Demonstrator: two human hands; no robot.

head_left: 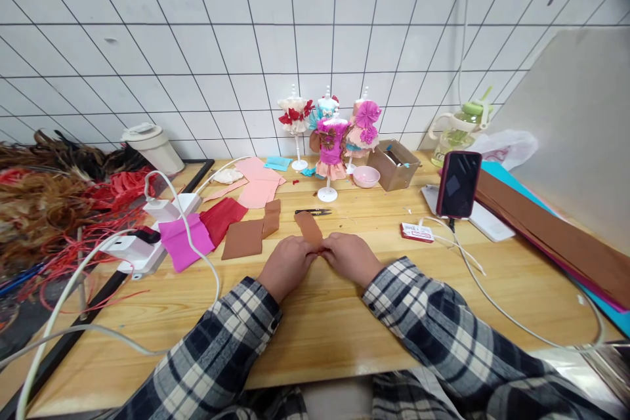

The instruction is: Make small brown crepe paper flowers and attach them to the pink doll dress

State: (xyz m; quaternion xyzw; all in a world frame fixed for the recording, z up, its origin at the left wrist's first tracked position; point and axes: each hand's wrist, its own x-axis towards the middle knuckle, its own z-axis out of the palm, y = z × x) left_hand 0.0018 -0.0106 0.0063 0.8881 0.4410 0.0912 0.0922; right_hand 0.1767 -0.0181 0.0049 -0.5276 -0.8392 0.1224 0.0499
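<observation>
Both of my hands meet over the middle of the wooden table, pinching the near end of a narrow strip of brown crepe paper. My left hand grips it from the left, and my right hand closes on it from the right. The strip's far end points away from me, close to a pair of black thread snips. To the left lie a brown paper square and a smaller brown piece. The fingertips partly hide the pinched end.
Several small dress forms in paper dresses stand at the back, beside a cardboard box and pink bowl. A propped phone and brown paper sheets are at right. Cables cross a power strip at left, near magenta paper.
</observation>
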